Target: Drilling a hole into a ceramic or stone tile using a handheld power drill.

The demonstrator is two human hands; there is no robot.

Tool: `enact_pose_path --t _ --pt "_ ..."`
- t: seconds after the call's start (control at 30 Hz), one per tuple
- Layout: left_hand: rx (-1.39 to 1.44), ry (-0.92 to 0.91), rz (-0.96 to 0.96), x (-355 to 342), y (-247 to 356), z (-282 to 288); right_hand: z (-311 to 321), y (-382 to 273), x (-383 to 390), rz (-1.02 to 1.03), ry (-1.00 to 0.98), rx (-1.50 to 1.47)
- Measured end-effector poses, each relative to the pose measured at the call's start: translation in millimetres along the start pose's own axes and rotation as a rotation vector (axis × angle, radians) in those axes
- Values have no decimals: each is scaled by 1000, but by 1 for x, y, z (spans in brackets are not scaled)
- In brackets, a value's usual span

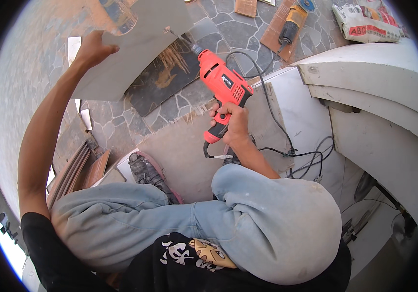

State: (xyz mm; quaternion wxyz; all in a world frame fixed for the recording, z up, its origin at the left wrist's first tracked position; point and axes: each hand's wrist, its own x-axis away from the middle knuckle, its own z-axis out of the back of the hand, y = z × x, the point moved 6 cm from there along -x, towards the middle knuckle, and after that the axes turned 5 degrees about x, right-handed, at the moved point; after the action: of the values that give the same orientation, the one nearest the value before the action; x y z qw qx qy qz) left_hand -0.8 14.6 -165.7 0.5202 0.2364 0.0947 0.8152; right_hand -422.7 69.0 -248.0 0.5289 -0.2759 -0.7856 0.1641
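My left hand (pixel 93 48) grips a large grey board (pixel 145 58) at the upper left, beside a rounded cutout in it. My right hand (pixel 231 117) is wrapped round the handle of a red and black corded drill (pixel 218 75), which points up-left. A bit with a pale, small tip (pixel 167 30) sticks from its chuck, close to the board's right part. A dark board (pixel 155 92) with splintery light patches lies partly under the grey one. The drill's black cord runs down to a loose tangle at the right.
An angle grinder (pixel 291 27) lies on brown planks at upper right, near a white printed bag (pixel 364 22). A curved white stepped edge (pixel 364 78) borders the right side. Stacked brown strips (pixel 75 170) lie left of my shoe. A beige board (pixel 175 165) lies beneath my feet.
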Motion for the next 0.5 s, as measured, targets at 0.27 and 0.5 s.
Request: enact_pose_path --t 0.27,0.5 --pt "-21 -20 -21 -1 3 -1 -2 3 -1 -11 15 -29" --pt "18 -17 8 -1 -1 -2 0 3 -1 10 9 -33"
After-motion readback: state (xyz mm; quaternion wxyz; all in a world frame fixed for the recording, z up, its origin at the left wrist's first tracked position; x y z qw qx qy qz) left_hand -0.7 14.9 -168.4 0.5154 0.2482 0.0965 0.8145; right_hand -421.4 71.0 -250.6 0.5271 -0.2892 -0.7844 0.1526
